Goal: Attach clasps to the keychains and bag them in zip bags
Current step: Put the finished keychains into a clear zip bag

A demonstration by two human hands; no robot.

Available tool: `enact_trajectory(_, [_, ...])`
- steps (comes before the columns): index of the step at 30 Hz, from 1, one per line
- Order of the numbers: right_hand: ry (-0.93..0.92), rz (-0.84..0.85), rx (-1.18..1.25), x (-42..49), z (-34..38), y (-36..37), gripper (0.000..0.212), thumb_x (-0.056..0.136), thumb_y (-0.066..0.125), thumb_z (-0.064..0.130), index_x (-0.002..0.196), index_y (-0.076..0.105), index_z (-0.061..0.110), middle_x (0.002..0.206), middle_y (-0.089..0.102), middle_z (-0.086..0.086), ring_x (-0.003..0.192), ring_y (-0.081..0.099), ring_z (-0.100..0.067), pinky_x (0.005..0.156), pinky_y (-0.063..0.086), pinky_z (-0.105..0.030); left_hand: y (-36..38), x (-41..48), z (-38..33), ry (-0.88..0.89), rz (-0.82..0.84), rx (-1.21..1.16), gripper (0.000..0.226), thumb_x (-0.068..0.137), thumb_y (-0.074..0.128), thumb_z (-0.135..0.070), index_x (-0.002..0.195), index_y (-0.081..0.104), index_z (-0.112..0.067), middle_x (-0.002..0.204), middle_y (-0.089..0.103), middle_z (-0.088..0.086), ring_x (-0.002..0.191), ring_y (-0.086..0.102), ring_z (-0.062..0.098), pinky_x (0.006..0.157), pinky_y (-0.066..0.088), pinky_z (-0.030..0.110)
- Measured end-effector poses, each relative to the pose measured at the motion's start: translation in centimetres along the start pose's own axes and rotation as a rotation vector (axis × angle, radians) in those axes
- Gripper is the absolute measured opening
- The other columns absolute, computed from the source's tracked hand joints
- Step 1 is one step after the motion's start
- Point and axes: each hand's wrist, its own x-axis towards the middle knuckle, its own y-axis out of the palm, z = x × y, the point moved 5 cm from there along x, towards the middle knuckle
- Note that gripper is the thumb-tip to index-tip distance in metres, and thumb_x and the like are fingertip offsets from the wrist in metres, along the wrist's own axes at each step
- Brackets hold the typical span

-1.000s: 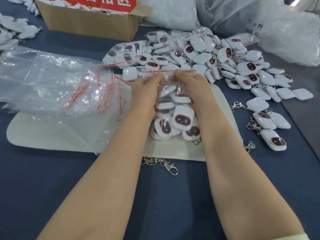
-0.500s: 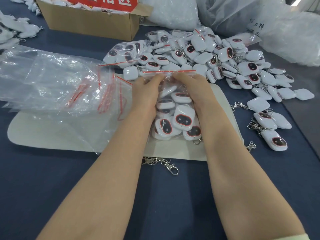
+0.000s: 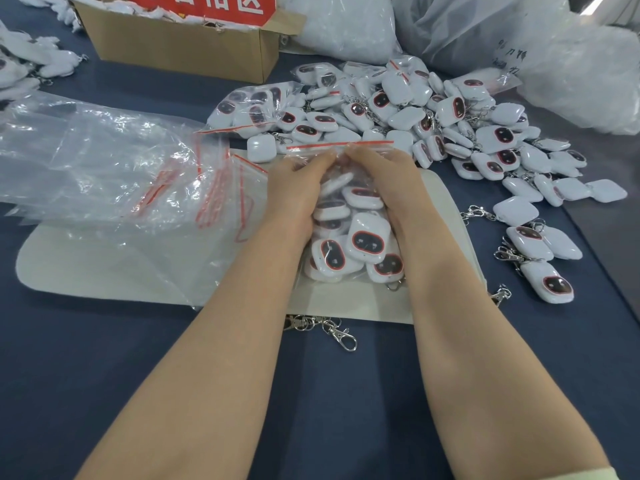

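Head view: zip bag (image 3: 339, 144), packed with keychains (image 3: 367, 240), lying on pale mat (image 3: 446, 202); left hand (image 3: 298, 188) and right hand (image 3: 388, 178) both pinch its neck below the red seal. Risk: bulging contents could stop the seal closing fully, so keychains spill.

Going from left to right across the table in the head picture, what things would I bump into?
A pile of empty zip bags → left hand → full bag of keychains → right hand → loose keychains.
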Motion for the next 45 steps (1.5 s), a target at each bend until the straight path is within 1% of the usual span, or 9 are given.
enact_trajectory(4, [-0.001, 0.018, -0.020, -0.1, -0.1, 0.1, 0.032, 0.089, 0.063, 0.018, 0.100, 0.066, -0.011, 0.096, 0.070, -0.028, 0.071, 0.066, -0.026, 0.066, 0.055, -0.034, 0.0, -0.2, -0.1, -0.003, 0.007, -0.043, 0.005, 0.082, 0.068, -0.007, 0.077, 0.066, -0.009, 0.068, 0.072, 0.004, 0.058, 0.070, 0.017, 0.046, 0.053, 0.025])
enact_trajectory(10, [-0.004, 0.060, -0.007, -0.1, 0.0, 0.1, 0.018, 0.089, 0.064, 0.020, 0.077, 0.071, 0.008, 0.068, 0.071, -0.006, 0.059, 0.067, -0.016, 0.055, 0.053, -0.022, -0.1, -0.3, -0.1, -0.004, -0.028, -0.037, 0.008, 0.080, 0.071, -0.011, 0.079, 0.064, -0.009, 0.084, 0.068, 0.013, 0.062, 0.069, 0.019, 0.049, 0.054, 0.030])
enact_trajectory(14, [-0.002, 0.052, -0.008, -0.2, 0.0, 0.1, 0.021, 0.090, 0.063, 0.019, 0.089, 0.072, 0.000, 0.085, 0.073, -0.018, 0.075, 0.070, -0.030, 0.072, 0.059, -0.038, -0.3, -0.1, 0.0, 0.000, -0.034, 0.016, 0.013, 0.080, 0.072, -0.015, 0.088, 0.069, -0.006, 0.090, 0.071, 0.015, 0.072, 0.069, 0.025, 0.059, 0.056, 0.033])
enact_trajectory(18, [-0.028, 0.058, 0.004, -0.3, 0.1, 0.2, 0.025, 0.091, 0.061, 0.014, 0.100, 0.069, -0.008, 0.097, 0.070, -0.028, 0.097, 0.066, -0.046, 0.089, 0.053, -0.053, -0.1, -0.3, 0.0, -0.017, 0.021, 0.034, 0.009, 0.082, 0.072, -0.015, 0.083, 0.068, -0.007, 0.070, 0.068, 0.006, 0.056, 0.067, 0.016, 0.047, 0.053, 0.025])
enact_trajectory(23, [-0.035, 0.079, 0.010, -0.4, 0.2, 0.4, 0.018, 0.090, 0.062, 0.015, 0.083, 0.072, 0.002, 0.094, 0.070, -0.026, 0.084, 0.067, -0.036, 0.090, 0.052, -0.053, 0.0, -0.5, -0.1, -0.010, 0.003, 0.005, 0.008, 0.083, 0.070, -0.010, 0.079, 0.064, -0.006, 0.063, 0.065, 0.004, 0.051, 0.067, 0.013, 0.038, 0.048, 0.023])
enact_trajectory(31, [-0.033, 0.095, 0.065, -0.2, -0.1, 0.6, 0.017, 0.089, 0.061, 0.012, 0.077, 0.071, 0.006, 0.086, 0.069, -0.022, 0.081, 0.066, -0.032, 0.088, 0.053, -0.048, -0.1, -0.3, -0.1, 0.028, 0.003, -0.045, 0.005, 0.079, 0.072, -0.008, 0.077, 0.067, -0.007, 0.058, 0.068, 0.002, 0.054, 0.068, 0.015, 0.040, 0.047, 0.023])
enact_trajectory(37, [0.000, 0.046, 0.074, 0.1, -0.2, 0.4, 0.014, 0.089, 0.061, 0.012, 0.080, 0.070, 0.006, 0.083, 0.069, -0.018, 0.075, 0.066, -0.028, 0.075, 0.055, -0.038, -0.2, 0.4, 0.1, 0.021, 0.006, 0.054, 0.013, 0.084, 0.070, -0.014, 0.071, 0.069, -0.011, 0.066, 0.067, 0.007, 0.057, 0.064, 0.020, 0.048, 0.050, 0.026])
enact_trajectory(41, [0.040, 0.038, 0.135, 0.2, -0.4, 0.3, 0.011, 0.089, 0.062, 0.011, 0.086, 0.070, 0.004, 0.085, 0.070, -0.018, 0.074, 0.068, -0.027, 0.070, 0.057, -0.035, -0.2, 0.7, 0.4, 0.006, -0.004, 0.067, 0.010, 0.086, 0.067, -0.015, 0.081, 0.067, -0.007, 0.086, 0.070, 0.016, 0.069, 0.066, 0.027, 0.061, 0.055, 0.036])
enact_trajectory(45, [0.053, 0.046, 0.160, 0.2, -0.5, 0.3, 0.013, 0.089, 0.063, 0.012, 0.090, 0.070, 0.002, 0.087, 0.071, -0.018, 0.076, 0.069, -0.028, 0.072, 0.057, -0.036, -0.3, 0.6, 0.3, 0.008, -0.023, 0.034, 0.015, 0.086, 0.067, -0.014, 0.097, 0.065, -0.004, 0.095, 0.069, 0.018, 0.078, 0.067, 0.028, 0.062, 0.056, 0.036])
